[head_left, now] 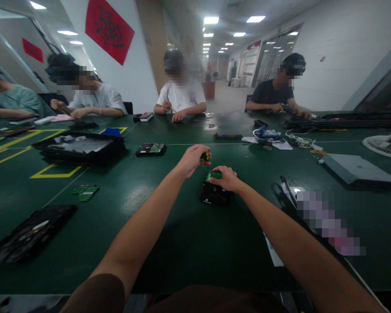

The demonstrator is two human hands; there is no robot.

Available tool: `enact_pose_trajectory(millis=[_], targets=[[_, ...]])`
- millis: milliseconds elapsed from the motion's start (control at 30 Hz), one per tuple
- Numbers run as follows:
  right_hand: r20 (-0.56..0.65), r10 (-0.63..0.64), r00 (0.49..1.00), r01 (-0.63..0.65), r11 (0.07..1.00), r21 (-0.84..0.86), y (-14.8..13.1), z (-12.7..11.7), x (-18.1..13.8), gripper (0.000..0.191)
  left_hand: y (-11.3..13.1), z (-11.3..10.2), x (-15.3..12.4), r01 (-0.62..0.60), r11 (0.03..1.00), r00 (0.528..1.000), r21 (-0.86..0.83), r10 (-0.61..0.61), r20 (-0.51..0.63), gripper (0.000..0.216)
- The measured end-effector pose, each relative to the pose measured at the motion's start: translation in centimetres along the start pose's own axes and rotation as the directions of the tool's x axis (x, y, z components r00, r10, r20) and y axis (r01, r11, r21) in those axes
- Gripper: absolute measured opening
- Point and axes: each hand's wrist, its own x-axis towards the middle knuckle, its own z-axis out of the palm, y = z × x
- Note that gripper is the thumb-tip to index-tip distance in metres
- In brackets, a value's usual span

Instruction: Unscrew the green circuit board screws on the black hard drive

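My left hand [193,161] is closed around the yellow-and-black handle of a screwdriver [206,155]. Its shaft points down toward the far end of a black hard drive [214,194]; where the tip touches I cannot make out. The drive lies on the green table in front of me. My right hand [227,178] grips it from the right, with fingers over a green circuit board [213,175] at its far end. Part of the board and the drive's right side are hidden by that hand.
Left: a loose circuit board [85,192], black casing [32,234], black tray [81,148]. Beyond my hands: another hard drive [151,149] and a dark tool [228,136]. Right: a silver metal box [360,168] and a filled bowl [266,134]. Several people sit across the table [169,226].
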Motion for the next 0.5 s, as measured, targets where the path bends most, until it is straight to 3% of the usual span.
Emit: enact_pose_trajectory(millis=[167, 333, 500], targets=[[0.010, -0.003, 1.000, 0.003, 1.000, 0.012, 0.02, -0.09, 0.00, 0.055, -0.28, -0.16, 0.11, 0.025, 0.995, 1.000, -0.099, -0.023, 0.019, 0.021], [0.004, -0.015, 1.000, 0.015, 1.000, 0.007, 0.17, 0.03, 0.06, 0.054, -0.20, -0.54, 0.21, -0.021, 1.000, 1.000, 0.020, 0.022, -0.023, 0.023], [-0.006, -0.035, 0.999, 0.035, 0.999, 0.001, 0.29, 0.06, 0.07, 0.052, -0.10, -0.58, 0.14, -0.024, 0.999, 1.000, 0.022, 0.024, 0.012, 0.024]])
